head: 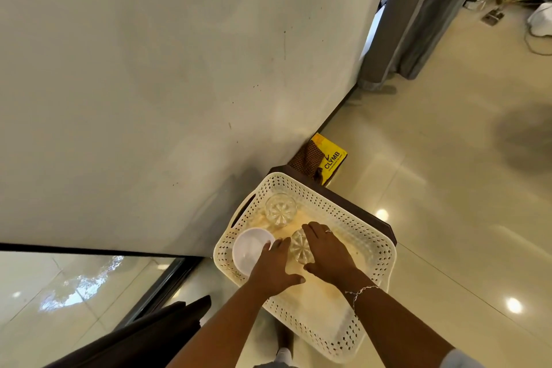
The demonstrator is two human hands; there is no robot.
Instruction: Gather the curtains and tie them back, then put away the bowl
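**Both hands inside the cream perforated basket (369, 233), beside the white bowl (249, 248).**

The bowl leaned tilted against the basket's 9 o'clock wall. The left hand (274, 266) was open, its straight fingertips touching the bowl's rim. The right hand (327, 251) lay with fairly straight fingers along a cut-glass tumbler (299, 248) between the two hands; whether it gripped the glass could not be told. A second tumbler (280, 209) stood apart toward 11 o'clock. The basket sat on a dark brown stool (358, 212), and its 6 o'clock corner reached out past the stool over the floor. The wall (149, 98) stood close on the 9 to 12 o'clock side, with open tiled floor (448, 188) at 3 o'clock. A yellow CLYMB box (331, 160) sat just beyond the stool at 12 o'clock. A grey curtain (418, 24) hung far off at 1 o'clock.
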